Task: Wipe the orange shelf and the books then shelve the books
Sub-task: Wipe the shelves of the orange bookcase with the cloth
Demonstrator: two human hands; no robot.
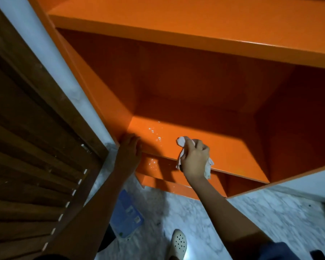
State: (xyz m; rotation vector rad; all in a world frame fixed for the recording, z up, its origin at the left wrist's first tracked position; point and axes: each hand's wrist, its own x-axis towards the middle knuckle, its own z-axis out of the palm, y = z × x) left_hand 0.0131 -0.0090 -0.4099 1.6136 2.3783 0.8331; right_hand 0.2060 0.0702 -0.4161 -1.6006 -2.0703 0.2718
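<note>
Right hand (194,158) is gripping a bunched white cloth (182,141), pressing it on the orange shelf (233,151) near the front edge. Left hand (129,149) is lying flat, fingers straight, bracing on the shelf's left front corner. White specks (156,135) are sitting between the hands, not yet wiped. A blue book (127,214) is lying on the floor below, near a shoe (178,243). Risk: sweeping outward is likely pushing specks onto the lower ledge or the book; stepping back could crush the book.
</note>
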